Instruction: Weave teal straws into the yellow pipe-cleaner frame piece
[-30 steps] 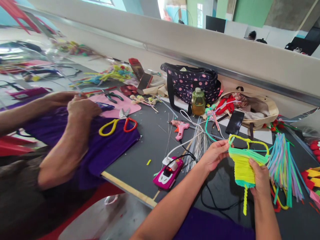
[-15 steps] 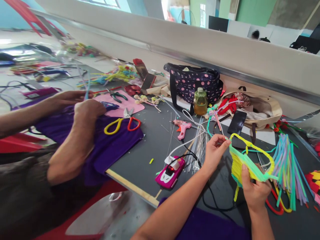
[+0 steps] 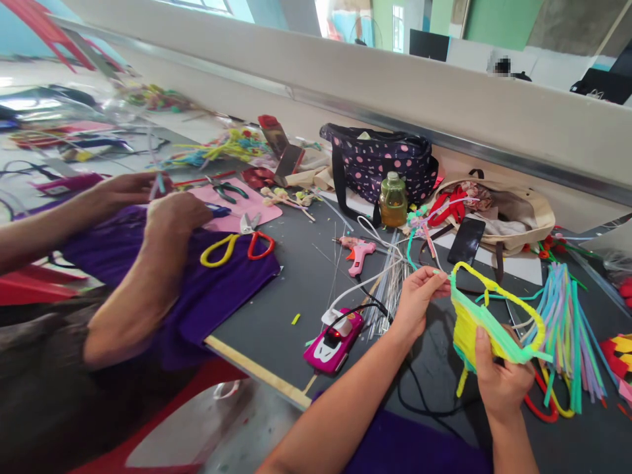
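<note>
right hand (image 3: 500, 385) grips the yellow-green woven piece (image 3: 481, 322) at its near edge - left hand (image 3: 417, 299) pinches its far-left corner, above the dark surface (image 3: 276, 309), pipe cleaners (image 3: 565, 322) just right.

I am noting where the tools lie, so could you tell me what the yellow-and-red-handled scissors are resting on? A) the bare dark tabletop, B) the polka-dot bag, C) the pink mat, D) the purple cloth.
D: the scissors lie with both handle loops on the purple cloth, just in front of the pink mat and well left of the polka-dot bag.
</note>
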The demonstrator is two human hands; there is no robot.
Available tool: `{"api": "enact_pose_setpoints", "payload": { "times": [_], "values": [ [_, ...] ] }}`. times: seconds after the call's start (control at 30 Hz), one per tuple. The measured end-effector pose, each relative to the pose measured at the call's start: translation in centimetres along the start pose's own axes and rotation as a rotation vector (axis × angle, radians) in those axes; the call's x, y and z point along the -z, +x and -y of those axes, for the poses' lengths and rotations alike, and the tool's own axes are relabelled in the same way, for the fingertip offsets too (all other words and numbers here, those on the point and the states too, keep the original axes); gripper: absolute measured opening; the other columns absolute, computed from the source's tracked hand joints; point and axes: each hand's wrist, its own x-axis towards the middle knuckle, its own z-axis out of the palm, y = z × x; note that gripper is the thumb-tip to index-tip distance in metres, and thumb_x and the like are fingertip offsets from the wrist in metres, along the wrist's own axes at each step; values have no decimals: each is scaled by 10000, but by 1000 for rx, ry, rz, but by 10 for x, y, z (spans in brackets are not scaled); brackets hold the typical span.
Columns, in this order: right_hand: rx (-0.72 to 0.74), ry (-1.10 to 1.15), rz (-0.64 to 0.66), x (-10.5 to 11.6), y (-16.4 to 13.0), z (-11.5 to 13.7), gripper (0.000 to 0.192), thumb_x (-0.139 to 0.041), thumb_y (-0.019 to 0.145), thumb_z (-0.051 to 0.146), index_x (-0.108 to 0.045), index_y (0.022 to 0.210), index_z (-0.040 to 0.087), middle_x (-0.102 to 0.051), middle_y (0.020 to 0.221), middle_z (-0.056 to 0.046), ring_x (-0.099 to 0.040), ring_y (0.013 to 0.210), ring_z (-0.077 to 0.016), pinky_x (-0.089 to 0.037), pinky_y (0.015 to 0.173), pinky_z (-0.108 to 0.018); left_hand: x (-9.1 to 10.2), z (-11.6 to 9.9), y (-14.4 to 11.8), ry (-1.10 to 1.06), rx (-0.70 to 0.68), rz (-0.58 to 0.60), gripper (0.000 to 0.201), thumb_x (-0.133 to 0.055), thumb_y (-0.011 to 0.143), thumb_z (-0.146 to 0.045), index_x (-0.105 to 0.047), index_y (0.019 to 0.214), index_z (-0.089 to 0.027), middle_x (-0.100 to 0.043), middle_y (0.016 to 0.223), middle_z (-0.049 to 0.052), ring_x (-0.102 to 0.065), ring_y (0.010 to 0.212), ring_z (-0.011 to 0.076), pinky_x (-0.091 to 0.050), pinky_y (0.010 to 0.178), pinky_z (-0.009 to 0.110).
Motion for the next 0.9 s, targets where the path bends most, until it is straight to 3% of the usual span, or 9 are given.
{"api": "enact_pose_setpoints", "payload": {
  "times": [0.1,0.27,0.43,0.63,0.73,0.9],
  "values": [
    [-239,64,-39,-1,-7,-2,135,-662,803,279,-696,779,150,-708,715,-64,-659,613,-184,-534,606,-282,2,0,1,-61,60,6,270,-812,605,-324,-626,675,-141,-644,612,1,-593,559,90,-483,592,203],
    [-739,360,-79,-5,-10,-1,278,-736,710,389,-717,758,116,-729,773,-101,-678,668,-235,-561,634,-338,6,2,3,-181,153,63,251,-815,614,-276,-626,707,-141,-640,620,-10,-589,552,69,-476,585,174],
    [-1015,617,-122,-11,-6,-1,333,-766,663,406,-711,797,106,-723,756,-92,-683,667,-238,-567,605,-336,6,2,2,-300,248,114,256,-823,593,-236,-617,714,-142,-658,645,-7,-616,585,87,-494,604,184],
    [-1004,687,-112,-16,-8,-8,344,-771,643,390,-709,841,116,-726,793,-91,-692,694,-250,-574,619,-352,4,-2,-2,-411,340,194,212,-798,619,-204,-614,711,-151,-651,637,-21,-583,535,78,-481,564,199],
    [-984,680,-147,-16,-8,-5,309,-774,642,366,-712,816,118,-723,784,-86,-686,673,-234,-572,635,-352,5,0,-1,-403,382,176,198,-786,640,-219,-621,728,-156,-658,664,-8,-588,548,88,-485,574,211],
    [-856,529,-154,-14,-9,-2,270,-738,709,373,-705,795,119,-724,808,-89,-676,695,-231,-558,618,-332,5,3,0,-278,277,95,251,-816,619,-278,-630,729,-150,-649,665,5,-587,576,83,-485,598,198]
  ]
}}
